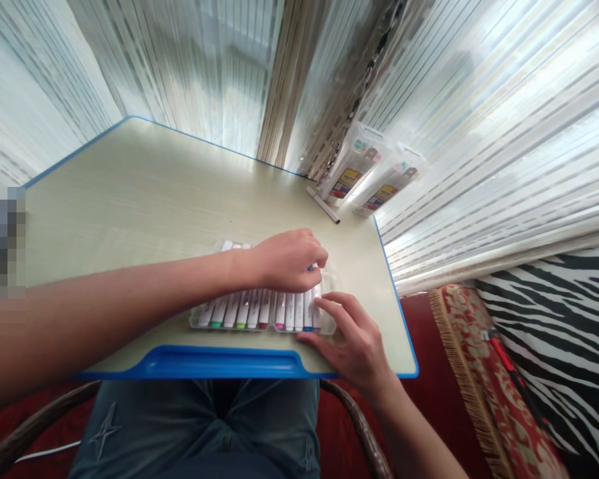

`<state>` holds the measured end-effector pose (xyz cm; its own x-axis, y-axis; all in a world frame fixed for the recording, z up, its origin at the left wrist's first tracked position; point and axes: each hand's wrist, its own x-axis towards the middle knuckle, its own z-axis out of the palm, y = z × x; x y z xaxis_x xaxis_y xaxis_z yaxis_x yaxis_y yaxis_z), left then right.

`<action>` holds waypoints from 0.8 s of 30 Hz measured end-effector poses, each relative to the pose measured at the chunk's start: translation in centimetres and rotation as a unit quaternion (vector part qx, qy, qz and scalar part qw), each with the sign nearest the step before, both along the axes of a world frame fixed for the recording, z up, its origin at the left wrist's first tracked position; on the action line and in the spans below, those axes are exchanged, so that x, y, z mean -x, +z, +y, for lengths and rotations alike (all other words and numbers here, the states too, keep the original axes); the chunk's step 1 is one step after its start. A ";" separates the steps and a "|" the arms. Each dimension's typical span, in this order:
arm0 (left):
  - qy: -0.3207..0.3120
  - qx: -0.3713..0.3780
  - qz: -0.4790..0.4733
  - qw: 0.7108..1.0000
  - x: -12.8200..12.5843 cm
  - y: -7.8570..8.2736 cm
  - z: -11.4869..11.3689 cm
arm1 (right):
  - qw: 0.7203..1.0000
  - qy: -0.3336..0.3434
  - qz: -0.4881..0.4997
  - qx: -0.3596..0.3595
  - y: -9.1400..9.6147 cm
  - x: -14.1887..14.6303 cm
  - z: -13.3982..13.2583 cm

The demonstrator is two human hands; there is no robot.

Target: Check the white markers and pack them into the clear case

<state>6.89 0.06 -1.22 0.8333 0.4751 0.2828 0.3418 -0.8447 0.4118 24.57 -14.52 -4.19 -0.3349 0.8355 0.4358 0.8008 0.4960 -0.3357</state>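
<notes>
A clear plastic tray [199, 320] of several white markers with coloured caps [252, 311] lies near the front edge of the pale desk [144, 206]. My left hand [287, 261] reaches across the tray, fingers curled down and pinched on a marker at the right end of the row. My right hand [352, 339] rests at the tray's right end, fingers spread, fingertips touching the last markers and the tray's edge.
Two clear marker boxes [352, 171] [389, 187] lean against the curtain at the desk's far right corner, with a loose marker [323, 204] lying before them. A blue pen groove [219, 362] runs along the front edge. A patterned rug [484, 392] lies at right.
</notes>
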 end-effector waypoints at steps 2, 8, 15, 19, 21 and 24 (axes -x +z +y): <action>0.006 0.008 0.006 1.000 -0.1 0.1 0.1 | 1.000 0.000 0.001 0.002 -0.1 0.0 0.1; 0.015 0.053 0.031 0.998 0.0 0.9 1.0 | 1.000 0.003 -0.001 -0.017 -0.3 -0.1 0.4; 0.025 0.046 0.050 0.997 0.8 5.2 3.1 | 0.996 0.017 0.044 -0.070 -0.5 -0.3 -0.3; 0.066 0.047 -0.006 0.997 1.9 6.1 4.2 | 0.996 0.023 0.050 -0.073 1.5 -0.3 1.7; 0.128 0.037 -0.045 0.990 2.8 5.6 4.6 | 0.997 0.006 0.043 -0.067 3.1 -0.1 4.0; 0.246 0.027 -0.058 0.967 4.5 3.7 5.0 | 0.998 0.003 0.060 -0.034 5.1 0.5 8.9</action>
<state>2.38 5.04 2.45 0.4668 0.8223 0.3254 0.6451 -0.5683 0.5107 24.06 -5.58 0.88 -0.2822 0.8009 0.5281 0.7531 0.5259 -0.3953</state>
